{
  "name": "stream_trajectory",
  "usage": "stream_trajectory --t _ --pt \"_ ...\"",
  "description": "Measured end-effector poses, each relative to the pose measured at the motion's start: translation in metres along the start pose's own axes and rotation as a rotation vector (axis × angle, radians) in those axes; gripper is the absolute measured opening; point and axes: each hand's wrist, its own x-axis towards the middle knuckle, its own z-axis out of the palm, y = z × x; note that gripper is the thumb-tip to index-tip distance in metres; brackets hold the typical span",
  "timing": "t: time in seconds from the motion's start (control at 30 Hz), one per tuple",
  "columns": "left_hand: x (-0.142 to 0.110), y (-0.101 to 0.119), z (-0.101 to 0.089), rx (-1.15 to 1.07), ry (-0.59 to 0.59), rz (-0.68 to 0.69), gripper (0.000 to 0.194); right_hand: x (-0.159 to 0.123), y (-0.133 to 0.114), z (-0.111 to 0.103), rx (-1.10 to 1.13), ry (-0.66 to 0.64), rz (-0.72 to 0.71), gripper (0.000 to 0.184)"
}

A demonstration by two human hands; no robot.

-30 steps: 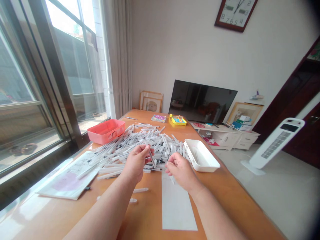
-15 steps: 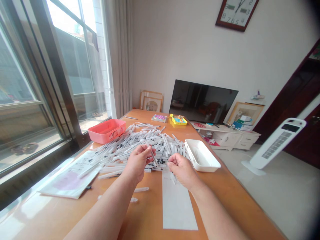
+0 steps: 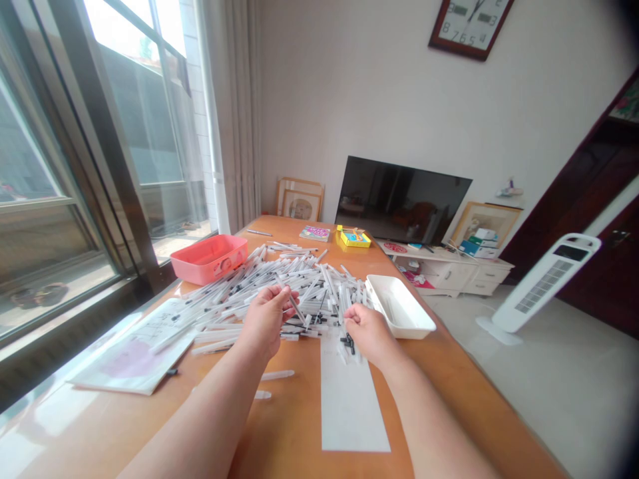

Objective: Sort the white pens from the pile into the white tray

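A big heap of white pens (image 3: 279,283) with dark tips covers the middle of the wooden table (image 3: 449,392). My left hand (image 3: 264,319) is curled round one thin pen part (image 3: 294,307) that slants down to the right above the heap's near edge. My right hand (image 3: 367,332) hovers close beside it, fingers pinched on a small dark piece (image 3: 349,342) over the top of a white paper strip (image 3: 349,399). The two hands are a short gap apart.
A pink tray (image 3: 208,258) stands at the heap's left, a white tray (image 3: 399,307) at its right. A printed sheet (image 3: 134,346) lies by the window. Two loose white caps (image 3: 272,384) lie near my left forearm. Books and a yellow box (image 3: 353,238) sit at the far end.
My right hand has slid a little forward and down onto the paper strip's top, and the small dark piece now shows under its fingers. The left hand has barely moved.
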Motion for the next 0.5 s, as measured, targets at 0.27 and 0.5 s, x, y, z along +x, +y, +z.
stream_trajectory --t 0.27,0.5 --pt "0.004 -0.003 -0.001 -0.019 0.011 0.011 0.029 -0.017 -0.017 -0.014 -0.358 -0.199 -0.031 0.005" --pt "0.001 -0.001 -0.001 0.001 0.004 0.001 0.028 -0.021 -0.026 -0.007 -0.449 -0.248 -0.046 0.007"
